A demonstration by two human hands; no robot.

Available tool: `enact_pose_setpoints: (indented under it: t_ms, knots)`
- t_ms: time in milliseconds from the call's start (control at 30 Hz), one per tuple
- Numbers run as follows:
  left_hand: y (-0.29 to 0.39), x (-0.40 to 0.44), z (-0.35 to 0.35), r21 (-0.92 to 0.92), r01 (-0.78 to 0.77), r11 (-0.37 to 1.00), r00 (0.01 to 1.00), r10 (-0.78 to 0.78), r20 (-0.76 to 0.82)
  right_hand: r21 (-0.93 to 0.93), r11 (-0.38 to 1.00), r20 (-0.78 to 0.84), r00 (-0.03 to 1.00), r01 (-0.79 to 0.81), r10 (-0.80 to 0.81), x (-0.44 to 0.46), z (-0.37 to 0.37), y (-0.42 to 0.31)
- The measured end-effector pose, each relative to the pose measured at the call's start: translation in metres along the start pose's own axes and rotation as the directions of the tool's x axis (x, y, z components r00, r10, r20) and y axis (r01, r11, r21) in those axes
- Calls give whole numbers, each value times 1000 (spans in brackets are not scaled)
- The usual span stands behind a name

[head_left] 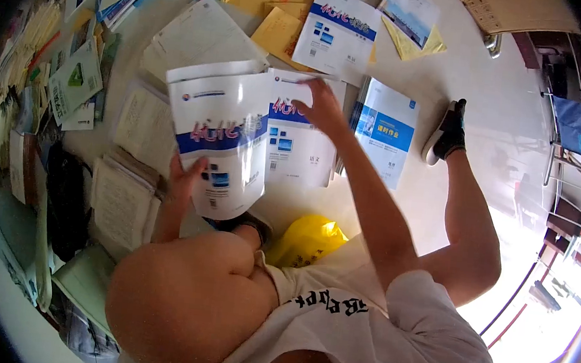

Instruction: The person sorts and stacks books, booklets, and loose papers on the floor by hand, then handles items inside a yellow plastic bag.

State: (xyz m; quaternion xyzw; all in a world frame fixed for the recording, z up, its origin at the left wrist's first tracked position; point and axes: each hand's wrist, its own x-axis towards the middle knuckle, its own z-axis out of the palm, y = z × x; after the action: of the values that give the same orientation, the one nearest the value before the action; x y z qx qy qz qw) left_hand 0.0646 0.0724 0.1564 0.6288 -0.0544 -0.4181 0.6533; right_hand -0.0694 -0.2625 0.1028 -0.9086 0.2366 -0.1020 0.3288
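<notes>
My left hand (186, 175) is closed on the lower left edge of a white workbook (225, 168) with a blue band and large red-and-white title characters. The workbook is raised and its cover bows a little. Behind its top edge shows another white booklet or page (210, 69); whether my hand holds that too is unclear. My right hand (322, 106) is over the upper right of a similar workbook (304, 151) on the floor. Its fingers are apart and hold nothing; contact with the cover cannot be made out.
A stack of blue-and-white workbooks (385, 131) lies right of centre, near my shod foot (449, 130). Another white workbook (336, 32) rests by yellow envelopes (280, 33). Paper piles (124, 200) line the left. A yellow plastic bag (309, 239) sits between my legs.
</notes>
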Motion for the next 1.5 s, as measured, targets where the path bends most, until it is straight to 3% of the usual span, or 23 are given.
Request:
enact_pose_setpoints:
  t_ms: [67, 100, 167, 200, 300, 433, 533, 567, 633, 667, 733, 800, 833, 867, 933, 1000, 1033, 1100, 1167, 1333, 1400, 1433, 1500]
  knots:
    - [20, -10, -12, -33, 66, 997, 995, -69, -77, -75, 994, 205, 976, 84, -67, 30, -5, 1]
    - [24, -13, -21, -35, 68, 997, 993, -71, -96, -68, 994, 204, 976, 90, -74, 48, -5, 2]
    - [48, -31, -16, -112, 143, 983, 962, -165, -218, -268, 942, 466, 883, 202, -57, 69, 2, 1]
    - [48, -34, -20, -109, 141, 984, 962, -162, -220, -265, 943, 464, 884, 204, -61, 76, 4, -2]
    - [36, -38, -47, 153, 160, 975, 938, -102, -331, -437, 853, 599, 800, 285, 40, 96, 13, -8]
    - [22, -45, -58, 167, 117, 979, 952, -63, -300, -489, 821, 644, 757, 293, 113, 106, 17, -12]
    - [27, -42, -45, 160, 73, 984, 936, -13, -351, -501, 814, 694, 699, 293, 175, 112, 35, 3]
    - [32, -39, -44, 165, 134, 977, 931, -67, -360, -497, 813, 700, 694, 302, 171, 107, 39, 10]
    - [30, -35, -49, 168, 195, 966, 919, -120, -375, -445, 830, 583, 812, 338, -18, 97, 35, 17]
    - [24, -32, -55, 144, 98, 985, 947, -48, -317, -428, 830, 534, 841, 356, -85, 96, 30, 19]
    - [19, -33, -59, 109, 15, 994, 963, 15, -271, -91, 983, 717, 696, 158, -46, 92, 1, 8]
    - [22, -30, -57, 152, 18, 988, 947, 32, -318, -143, 954, 731, 678, 262, -76, 79, -39, -22]
    - [38, -29, -41, 135, 43, 990, 935, 7, -354, -82, 983, 759, 650, 164, -45, 70, -50, -26]
    - [40, -24, -41, 128, 40, 991, 934, 9, -358, -112, 942, 692, 705, 316, -155, 53, -59, -27]
    - [44, -18, -41, 203, -100, 974, 978, 134, -159, -29, 946, 715, 668, 323, -206, 31, -88, -62]
    - [53, -13, -15, 196, -117, 974, 960, 161, -227, 101, 846, 607, 642, 524, -469, 4, -104, -78]
    - [49, -6, -13, 320, -117, 940, 973, 173, -153, 129, 867, 648, 621, 481, -441, -4, -116, -103]
    - [53, 0, 4, 345, -202, 917, 978, 206, 25, 57, 818, 657, 595, 573, -463, -23, -134, -141]
    - [31, 12, 15, 313, -213, 926, 977, 193, 93, 19, 807, 643, 611, 590, -462, -35, -145, -158]
    - [-14, 31, 51, 282, -277, 918, 938, 196, 286, -135, 816, 473, 760, 563, -446, -42, -147, -175]
    - [-22, 43, 59, 294, -389, 873, 889, 273, 368, -185, 797, 413, 781, 575, -468, -40, -137, -176]
    - [-18, 47, 62, 277, -293, 915, 903, 170, 393, -207, 773, 342, 784, 600, -518, -40, -128, -172]
    - [-14, 55, 60, 215, -258, 942, 905, 158, 394, -234, 754, 301, 784, 613, -543, -36, -122, -172]
